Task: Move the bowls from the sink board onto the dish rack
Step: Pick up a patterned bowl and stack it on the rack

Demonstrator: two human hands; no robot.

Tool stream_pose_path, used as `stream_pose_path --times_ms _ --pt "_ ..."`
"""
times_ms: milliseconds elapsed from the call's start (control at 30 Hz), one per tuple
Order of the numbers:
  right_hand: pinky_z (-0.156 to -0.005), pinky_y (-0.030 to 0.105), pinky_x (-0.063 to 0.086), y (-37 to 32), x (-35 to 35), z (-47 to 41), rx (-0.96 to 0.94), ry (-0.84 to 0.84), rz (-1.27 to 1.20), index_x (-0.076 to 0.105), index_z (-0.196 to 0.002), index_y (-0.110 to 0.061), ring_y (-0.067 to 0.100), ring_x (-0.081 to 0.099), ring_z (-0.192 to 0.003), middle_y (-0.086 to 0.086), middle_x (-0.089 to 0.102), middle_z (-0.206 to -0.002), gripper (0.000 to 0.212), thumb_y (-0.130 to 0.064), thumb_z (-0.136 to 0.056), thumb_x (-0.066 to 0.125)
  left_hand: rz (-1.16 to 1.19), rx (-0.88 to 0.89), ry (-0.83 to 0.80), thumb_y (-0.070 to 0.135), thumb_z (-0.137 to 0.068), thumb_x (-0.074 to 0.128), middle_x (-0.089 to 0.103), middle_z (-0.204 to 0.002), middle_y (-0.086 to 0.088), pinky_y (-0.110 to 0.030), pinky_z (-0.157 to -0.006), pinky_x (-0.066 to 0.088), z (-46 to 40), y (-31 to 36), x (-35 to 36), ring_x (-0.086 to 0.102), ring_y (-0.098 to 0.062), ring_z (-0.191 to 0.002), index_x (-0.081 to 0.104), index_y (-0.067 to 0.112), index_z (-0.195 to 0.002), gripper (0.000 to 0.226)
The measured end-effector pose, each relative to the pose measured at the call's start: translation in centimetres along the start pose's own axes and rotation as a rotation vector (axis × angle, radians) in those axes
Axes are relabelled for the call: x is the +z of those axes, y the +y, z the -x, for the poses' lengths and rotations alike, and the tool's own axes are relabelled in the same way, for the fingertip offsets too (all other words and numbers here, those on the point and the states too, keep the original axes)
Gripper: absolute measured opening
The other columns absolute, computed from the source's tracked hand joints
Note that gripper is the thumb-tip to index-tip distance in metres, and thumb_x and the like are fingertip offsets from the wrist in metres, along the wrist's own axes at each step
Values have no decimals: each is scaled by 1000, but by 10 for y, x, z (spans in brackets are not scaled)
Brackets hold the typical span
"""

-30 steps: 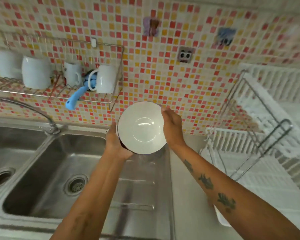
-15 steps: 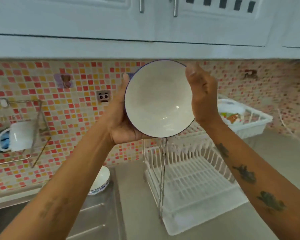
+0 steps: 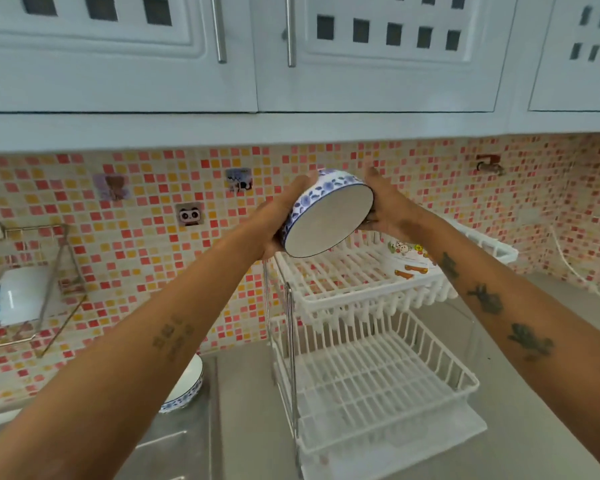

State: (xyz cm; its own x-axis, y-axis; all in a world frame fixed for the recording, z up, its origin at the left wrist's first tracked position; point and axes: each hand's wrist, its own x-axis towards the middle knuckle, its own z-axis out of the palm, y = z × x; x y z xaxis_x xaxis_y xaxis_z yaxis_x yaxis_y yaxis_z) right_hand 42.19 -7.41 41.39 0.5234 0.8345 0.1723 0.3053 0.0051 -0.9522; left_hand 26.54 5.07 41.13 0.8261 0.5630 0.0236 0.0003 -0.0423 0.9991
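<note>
Mosaic tiles in red, orange and cream run behind a steel counter (image 3: pixel 520 393), with white cabinets above. I hold the bowl (image 3: pixel 328 216), blue-flowered outside and plain white inside, up in the air above the top tier of the dish rack (image 3: pixel 368 358), tipped on its side so its mouth faces down toward me. My left hand (image 3: pixel 278 216) cups its patterned wall and base from the left; my right hand (image 3: pixel 383 209) presses the rim from the right, fingers spread, so the bowl is clasped between both. The bowl touches nothing of the rack. The rack's upper tier carries a white dish with cartoon pictures (image 3: pixel 409 258) at its right end; the lower tier is bare wire. At the counter's left, by the wall, a second blue-patterned bowl (image 3: pixel 184 393) sits on the sink board (image 3: pixel 167 448), partly hidden by my left forearm. On the left wall a wire shelf (image 3: pixel 45 299) holds a white mug (image 3: pixel 21 299).
</note>
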Motion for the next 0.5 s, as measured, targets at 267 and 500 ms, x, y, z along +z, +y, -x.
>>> stream_pose_path --times_ms 267,500 --pt "-93 41 47 34 -16 -27 197 -143 46 60 -119 -29 22 61 -98 3 67 -108 42 -57 -92 44 -384 139 155 55 -71 78 45 -141 -2 -35 -91 49 -24 -35 31 57 -24 -118 -2 17 -155 122" --pt "-82 43 51 70 -28 -33 294 -184 -71 60 -117 -25 28 63 -92 10 66 -110 37 -48 -92 47 -632 87 131 60 -68 77 58 -131 -9 -29 -67 56 -35 -45 43 69 -22 -90 -12 22 -154 130"
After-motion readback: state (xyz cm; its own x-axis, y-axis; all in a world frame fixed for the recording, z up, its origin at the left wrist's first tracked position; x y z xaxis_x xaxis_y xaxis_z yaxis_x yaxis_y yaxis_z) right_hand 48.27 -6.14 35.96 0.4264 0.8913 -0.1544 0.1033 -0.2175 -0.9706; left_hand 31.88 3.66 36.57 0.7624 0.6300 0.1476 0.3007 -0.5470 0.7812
